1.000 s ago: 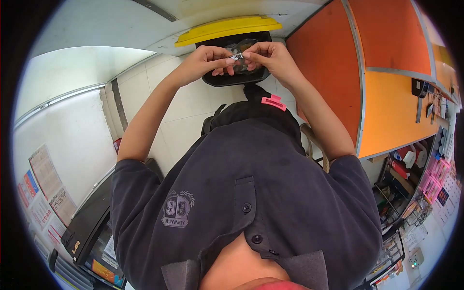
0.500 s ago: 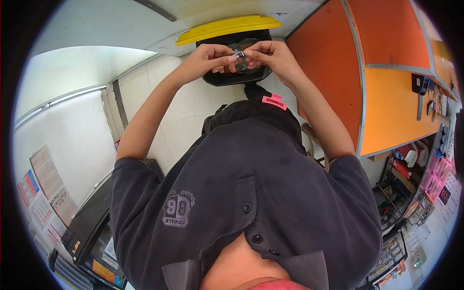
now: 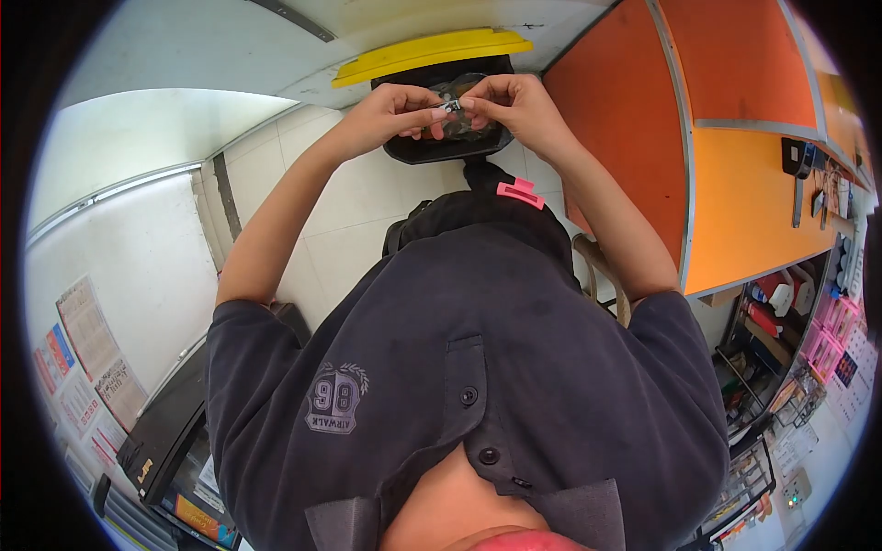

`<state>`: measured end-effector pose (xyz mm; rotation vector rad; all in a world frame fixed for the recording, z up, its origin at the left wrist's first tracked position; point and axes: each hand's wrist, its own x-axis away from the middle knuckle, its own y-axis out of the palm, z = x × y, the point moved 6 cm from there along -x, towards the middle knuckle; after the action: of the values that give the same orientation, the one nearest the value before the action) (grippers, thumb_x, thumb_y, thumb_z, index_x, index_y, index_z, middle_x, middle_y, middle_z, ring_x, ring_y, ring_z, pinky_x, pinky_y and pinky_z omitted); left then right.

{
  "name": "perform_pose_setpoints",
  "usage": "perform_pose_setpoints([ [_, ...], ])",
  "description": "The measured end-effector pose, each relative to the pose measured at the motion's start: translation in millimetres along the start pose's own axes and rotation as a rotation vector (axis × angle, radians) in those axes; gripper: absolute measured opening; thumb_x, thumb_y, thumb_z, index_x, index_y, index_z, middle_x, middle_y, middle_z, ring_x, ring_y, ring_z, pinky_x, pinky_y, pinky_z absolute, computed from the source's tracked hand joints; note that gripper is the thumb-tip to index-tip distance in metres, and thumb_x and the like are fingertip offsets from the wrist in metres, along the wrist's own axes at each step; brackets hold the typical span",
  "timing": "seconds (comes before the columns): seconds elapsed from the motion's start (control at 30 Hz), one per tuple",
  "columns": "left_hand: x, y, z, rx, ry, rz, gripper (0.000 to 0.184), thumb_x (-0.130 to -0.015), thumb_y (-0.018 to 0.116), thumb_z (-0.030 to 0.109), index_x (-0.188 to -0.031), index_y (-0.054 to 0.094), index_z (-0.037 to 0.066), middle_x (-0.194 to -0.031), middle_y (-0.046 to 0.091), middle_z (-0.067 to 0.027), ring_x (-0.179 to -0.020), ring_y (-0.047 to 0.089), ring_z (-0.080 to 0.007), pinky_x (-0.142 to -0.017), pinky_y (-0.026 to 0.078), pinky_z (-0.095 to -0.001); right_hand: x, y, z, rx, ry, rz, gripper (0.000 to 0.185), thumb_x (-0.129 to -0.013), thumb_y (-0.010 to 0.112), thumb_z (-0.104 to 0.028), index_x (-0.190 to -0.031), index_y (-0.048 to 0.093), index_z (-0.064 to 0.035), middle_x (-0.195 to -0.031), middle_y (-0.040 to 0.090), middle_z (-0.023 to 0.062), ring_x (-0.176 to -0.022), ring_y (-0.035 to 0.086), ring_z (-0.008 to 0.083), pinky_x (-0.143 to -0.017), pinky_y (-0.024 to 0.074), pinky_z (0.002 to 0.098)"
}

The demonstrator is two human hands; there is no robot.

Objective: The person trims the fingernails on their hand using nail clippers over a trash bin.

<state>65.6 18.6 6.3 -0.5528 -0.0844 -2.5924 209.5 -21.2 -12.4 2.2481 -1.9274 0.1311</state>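
Observation:
Between my two hands is a small silvery piece (image 3: 450, 106), too small to make out fully. My left hand (image 3: 390, 115) pinches its left end with thumb and forefinger. At its other end, my right hand (image 3: 514, 106) pinches it the same way. Both hands are above a black bin (image 3: 441, 151) with a dark liner and some contents inside. The yellow lid (image 3: 432, 53) of the bin stands raised behind them. A pink clip (image 3: 521, 193) rests on black fabric below the bin.
Orange panels (image 3: 616, 119) rise at the right, beside a yellow-orange surface (image 3: 753, 211) with dark items at its far end. A whiteboard (image 3: 129, 275) with papers is at the left. Pale floor tiles (image 3: 354, 202) show below the bin. Shelving (image 3: 763, 349) stands at lower right.
The small silvery piece has turned slightly between my fingertips. My hands stay in nearly the same place, with only slight finger movement.

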Motion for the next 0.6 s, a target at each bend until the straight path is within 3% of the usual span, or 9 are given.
perform_pose_setpoints([
  [0.43, -14, -6, 0, -0.060, 0.033, -0.016, 0.021, -0.087, 0.054, 0.023, -0.090, 0.061, 0.003, -0.070, 0.061, -0.0003, -0.056, 0.046, -0.0043, -0.053, 0.036, -0.0180, -5, -7, 9, -0.046, 0.004, 0.030, 0.016, -0.082, 0.062, -0.014, -0.086, 0.063, 0.0022, -0.071, 0.062, 0.0041, -0.063, 0.057, 0.0077, -0.062, 0.0473, 0.0214],
  [0.6, -18, -6, -3, -0.126, 0.069, 0.018, 0.022, -0.089, 0.052, 0.022, -0.095, 0.060, 0.003, -0.067, 0.059, 0.0001, -0.053, 0.043, -0.0035, -0.048, 0.033, -0.0178, -7, -11, 12, -0.050, 0.023, 0.012, 0.017, -0.084, 0.060, -0.014, -0.089, 0.062, 0.0019, -0.075, 0.062, 0.0035, -0.066, 0.057, 0.0078, -0.065, 0.0466, 0.0216],
])
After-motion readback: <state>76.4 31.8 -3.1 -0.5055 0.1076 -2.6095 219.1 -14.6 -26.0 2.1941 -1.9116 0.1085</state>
